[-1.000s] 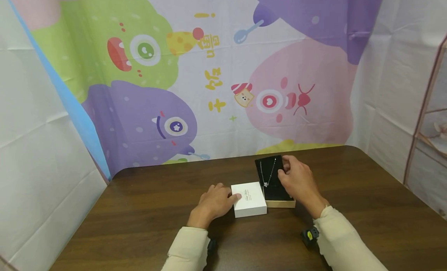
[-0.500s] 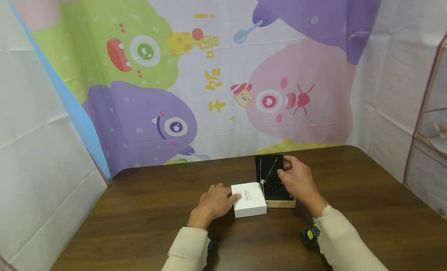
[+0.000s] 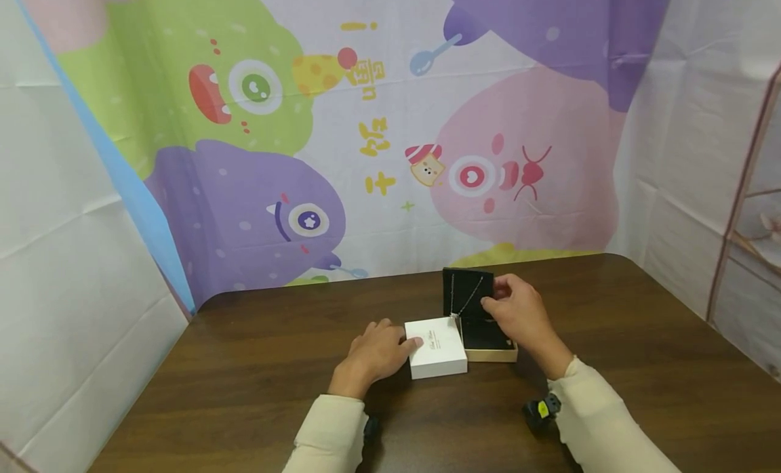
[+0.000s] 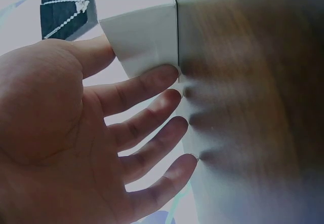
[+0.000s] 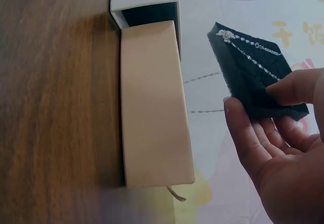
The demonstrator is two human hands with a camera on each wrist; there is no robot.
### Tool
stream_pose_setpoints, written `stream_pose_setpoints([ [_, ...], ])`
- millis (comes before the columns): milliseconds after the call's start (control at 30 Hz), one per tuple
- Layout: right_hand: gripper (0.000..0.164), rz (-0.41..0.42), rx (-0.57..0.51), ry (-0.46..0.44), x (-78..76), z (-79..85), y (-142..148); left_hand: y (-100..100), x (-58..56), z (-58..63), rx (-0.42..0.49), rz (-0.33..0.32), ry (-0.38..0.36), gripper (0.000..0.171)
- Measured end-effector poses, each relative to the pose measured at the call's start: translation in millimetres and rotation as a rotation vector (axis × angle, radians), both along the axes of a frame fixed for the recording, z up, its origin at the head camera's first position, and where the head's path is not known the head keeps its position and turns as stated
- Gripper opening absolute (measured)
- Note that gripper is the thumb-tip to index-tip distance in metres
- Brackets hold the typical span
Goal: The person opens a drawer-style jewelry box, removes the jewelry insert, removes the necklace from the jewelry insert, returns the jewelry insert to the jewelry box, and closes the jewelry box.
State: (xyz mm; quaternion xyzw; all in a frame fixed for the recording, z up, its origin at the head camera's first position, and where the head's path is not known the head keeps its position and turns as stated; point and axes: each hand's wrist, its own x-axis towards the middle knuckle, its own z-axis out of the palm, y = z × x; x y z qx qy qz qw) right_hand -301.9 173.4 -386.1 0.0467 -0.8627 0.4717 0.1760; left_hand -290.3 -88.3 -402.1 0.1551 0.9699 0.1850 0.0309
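A white sliding jewelry box sleeve (image 3: 436, 351) sits on the table, its beige drawer (image 5: 154, 102) pulled partly out to the right. My left hand (image 3: 378, 351) rests against the sleeve's left side, thumb on top and fingers fairly straight, fingertips down on the table. With thumb and fingers my right hand (image 3: 521, 310) pinches a black foam pad (image 5: 243, 77), tilted up above the drawer. On the pad's face lies a silver necklace (image 5: 226, 34) with a small pendant at the pad's edge. Strands of its chain also hang between pad and drawer in the right wrist view.
The brown wooden table (image 3: 262, 405) runs on around the box. A cartoon-printed cloth (image 3: 378, 242) hangs behind its far edge. A short ribbon tab (image 5: 177, 193) sticks out at the drawer's end.
My right hand has tipped the foam pad more upright and shifted it slightly left. The pendant has moved left toward the white sleeve. My left hand has stayed put.
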Motion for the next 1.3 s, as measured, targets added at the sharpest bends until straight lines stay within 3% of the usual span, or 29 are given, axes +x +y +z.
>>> stream_pose_setpoints([
  [367,0.020,0.021,-0.023,-0.016,1.9,0.9,-1.3,-0.7,-0.3,0.3,-0.005,-0.008,0.008,0.047],
  [733,0.018,0.105,-0.238,-0.056,0.6,0.4,-3.2,2.3,0.6,1.8,0.011,0.006,0.012,0.043],
  [1067,0.016,0.127,-0.280,-0.064,2.1,2.9,-5.3,6.0,-2.7,2.9,-0.021,0.058,0.086,0.037],
  [1300,0.017,0.108,-0.309,-0.126,2.9,4.5,-5.6,12.2,-0.1,6.1,-0.088,0.110,0.164,0.039],
])
